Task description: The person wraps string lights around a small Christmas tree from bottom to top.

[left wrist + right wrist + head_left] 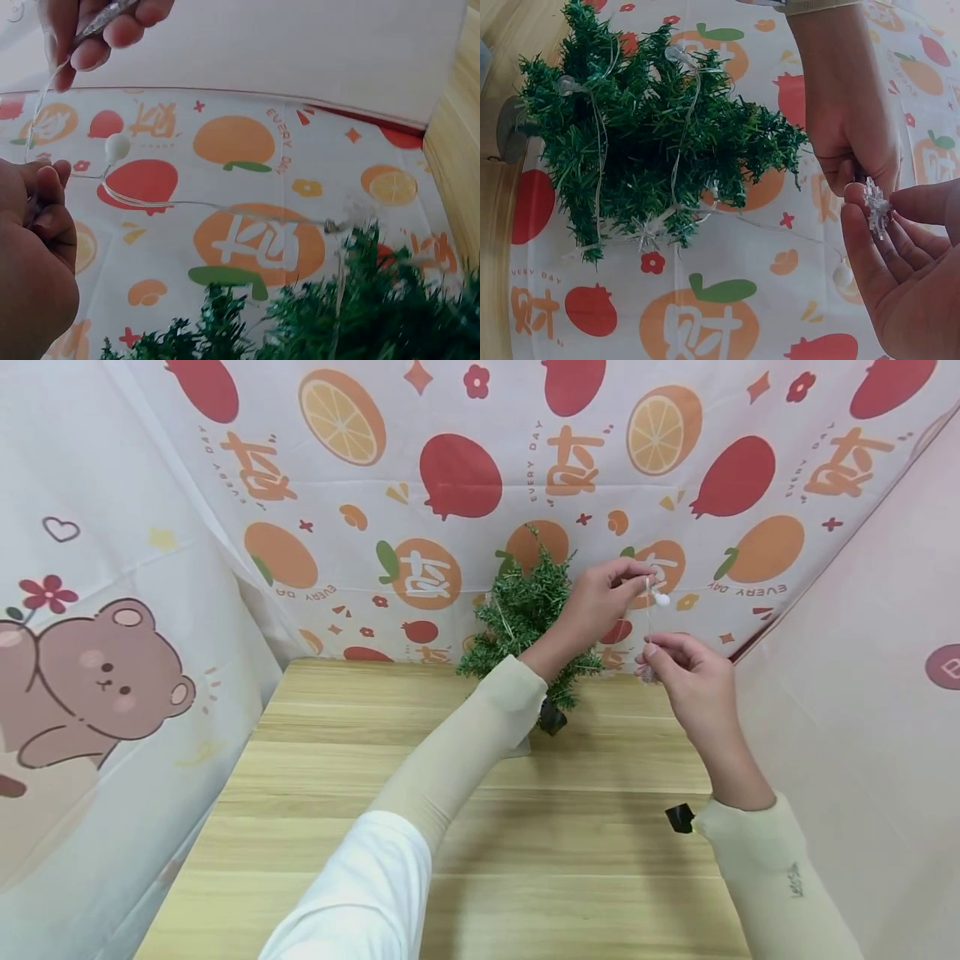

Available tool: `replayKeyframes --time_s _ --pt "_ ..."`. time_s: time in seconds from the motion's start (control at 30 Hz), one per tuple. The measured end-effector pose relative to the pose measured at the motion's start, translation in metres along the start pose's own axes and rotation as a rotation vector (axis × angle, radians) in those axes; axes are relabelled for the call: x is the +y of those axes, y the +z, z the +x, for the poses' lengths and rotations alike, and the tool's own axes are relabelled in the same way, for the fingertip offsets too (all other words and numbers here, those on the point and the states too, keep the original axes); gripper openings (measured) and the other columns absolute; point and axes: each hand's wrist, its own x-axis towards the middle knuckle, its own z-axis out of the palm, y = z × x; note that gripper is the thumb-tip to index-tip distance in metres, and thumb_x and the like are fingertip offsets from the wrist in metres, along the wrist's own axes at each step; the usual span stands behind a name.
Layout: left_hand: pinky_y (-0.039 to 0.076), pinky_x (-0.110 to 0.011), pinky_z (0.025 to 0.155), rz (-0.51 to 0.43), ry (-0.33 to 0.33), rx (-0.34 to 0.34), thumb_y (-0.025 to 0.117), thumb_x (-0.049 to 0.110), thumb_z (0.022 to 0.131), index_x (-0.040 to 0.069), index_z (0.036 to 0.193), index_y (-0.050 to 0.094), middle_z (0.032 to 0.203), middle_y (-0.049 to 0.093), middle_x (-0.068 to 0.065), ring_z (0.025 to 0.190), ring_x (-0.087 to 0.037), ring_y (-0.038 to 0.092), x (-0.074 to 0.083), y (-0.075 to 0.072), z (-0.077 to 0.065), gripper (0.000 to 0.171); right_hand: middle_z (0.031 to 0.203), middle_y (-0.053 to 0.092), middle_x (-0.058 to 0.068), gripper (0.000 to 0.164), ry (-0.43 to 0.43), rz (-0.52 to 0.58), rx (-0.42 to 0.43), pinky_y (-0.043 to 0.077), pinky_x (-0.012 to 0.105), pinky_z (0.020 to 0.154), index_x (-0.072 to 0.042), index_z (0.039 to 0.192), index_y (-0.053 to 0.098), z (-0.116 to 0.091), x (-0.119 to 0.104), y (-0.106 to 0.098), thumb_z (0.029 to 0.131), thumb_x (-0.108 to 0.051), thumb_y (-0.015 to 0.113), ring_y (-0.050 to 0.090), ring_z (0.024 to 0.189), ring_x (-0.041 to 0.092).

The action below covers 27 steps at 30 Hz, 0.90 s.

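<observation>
A small green artificial Christmas tree (525,610) stands at the back of the wooden table, partly behind the left forearm. Clear string-light wire (217,206) with snowflake pieces loops over its branches and runs out to the hands. My left hand (600,597), right of the tree, pinches this wire between thumb and fingers. A small white ball (117,146) hangs on the wire close by. Lower and further right, my right hand (697,677) pinches a clear snowflake light (875,206) at its fingertips. A short stretch of wire spans the two hands.
The wooden table (337,777) ends against a fruit-print cloth (465,527) at the back. White cloth walls stand left and right. Small black pieces (680,818) show beside the cuffs. Under the tree is a grey base (519,748).
</observation>
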Motion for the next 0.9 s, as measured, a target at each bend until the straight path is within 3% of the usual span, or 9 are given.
replayKeyframes --time_s 0.2,0.37,0.57,0.8,0.9 --pt "0.041 -0.027 0.055 0.074 0.014 0.020 0.060 0.025 0.103 0.019 0.114 0.073 0.085 0.068 0.000 0.058 -0.019 0.048 0.005 -0.015 0.009 0.019 0.093 0.074 -0.004 0.033 0.011 0.021 0.036 0.057 0.019 0.074 -0.007 0.118 0.072 0.004 -0.003 0.004 0.099 -0.033 0.065 0.072 0.079 0.008" --pt "0.045 -0.028 0.058 0.093 -0.003 0.031 0.060 0.027 0.103 0.019 0.113 0.074 0.095 0.072 0.004 0.062 -0.019 0.053 0.000 -0.029 0.013 0.018 0.091 0.073 -0.004 0.033 0.015 0.092 0.031 0.059 0.021 0.074 -0.004 0.117 0.071 0.008 -0.005 0.007 0.099 -0.032 0.066 0.073 0.078 0.012" --pt "0.045 -0.023 0.070 0.191 0.011 0.060 0.061 0.023 0.103 0.017 0.112 0.074 0.107 0.074 0.003 0.079 -0.011 0.058 -0.009 -0.050 0.023 0.017 0.092 0.073 -0.003 0.033 0.022 0.110 0.038 0.058 0.020 0.077 -0.007 0.117 0.072 0.017 -0.013 0.014 0.098 -0.034 0.068 0.073 0.080 0.013" --pt "0.044 -0.026 0.061 0.214 -0.041 0.074 0.060 0.025 0.103 0.017 0.111 0.074 0.102 0.072 0.002 0.064 -0.018 0.052 0.007 -0.066 0.036 0.018 0.091 0.074 0.005 0.023 -0.067 0.274 0.035 0.059 0.024 0.074 -0.004 0.112 0.073 0.034 -0.027 0.033 0.096 -0.021 0.070 0.071 0.075 0.015" --pt "0.046 -0.026 0.062 0.229 -0.048 0.074 0.060 0.024 0.103 0.016 0.113 0.073 0.102 0.072 0.003 0.066 -0.017 0.055 0.013 -0.070 0.040 0.019 0.092 0.073 0.010 0.021 -0.111 0.304 0.036 0.059 0.023 0.072 -0.003 0.110 0.073 0.037 -0.032 0.039 0.096 -0.018 0.070 0.071 0.074 0.015"
